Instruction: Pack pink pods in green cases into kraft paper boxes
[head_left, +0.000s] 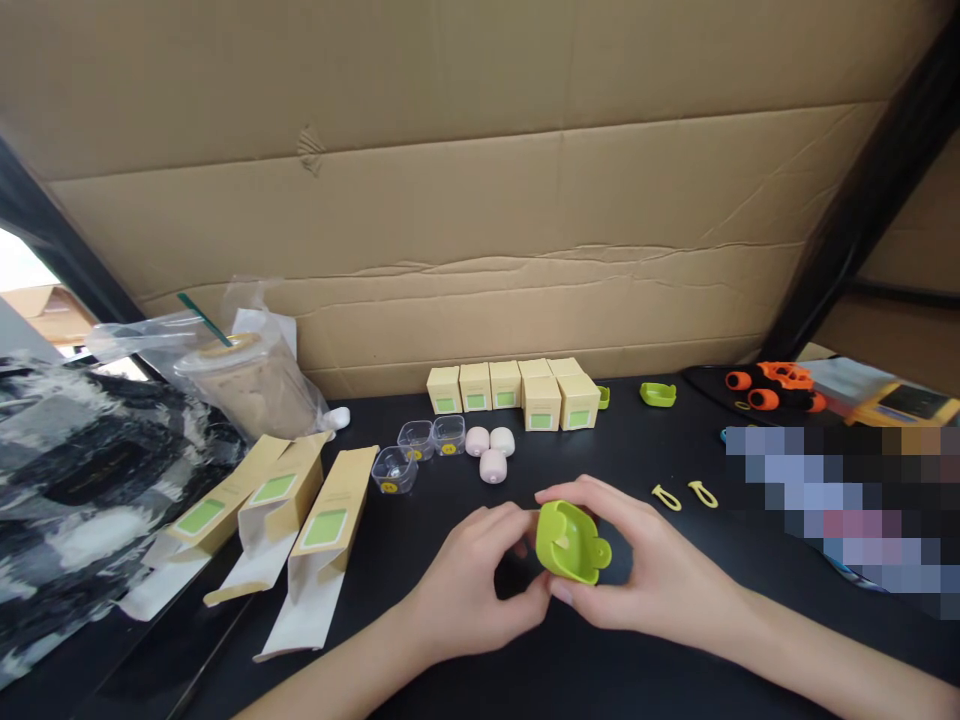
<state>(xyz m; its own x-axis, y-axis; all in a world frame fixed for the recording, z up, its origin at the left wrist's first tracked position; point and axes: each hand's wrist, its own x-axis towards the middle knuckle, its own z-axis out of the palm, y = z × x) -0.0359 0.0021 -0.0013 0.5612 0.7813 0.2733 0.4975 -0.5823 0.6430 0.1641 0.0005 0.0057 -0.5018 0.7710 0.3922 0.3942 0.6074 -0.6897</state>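
In front of me, my right hand (637, 550) grips a small lime-green soft case (574, 545) between thumb and fingers. Its hollow side faces up, with a holed tab on the right and a small yellow piece showing inside. My left hand (487, 575) curves around the case's left side, thumb and forefinger against it; some fingertips are hidden. Two yellow loop straps, one nearer (666, 498) and one farther right (703, 494), lie on the table. Another green case (658, 394) sits at the back. Beyond my hands are three small rounded pink and white containers (493, 466).
Clear plastic cups (394, 472) with yellow stickers stand left of centre. Several small cream boxes (541, 402) line the back by the cardboard wall (480, 200). Opened cartons (326, 535), a bagged drink (251, 380) and a black-and-white bag (90, 500) occupy the left. An orange toy (780, 383) is at right.
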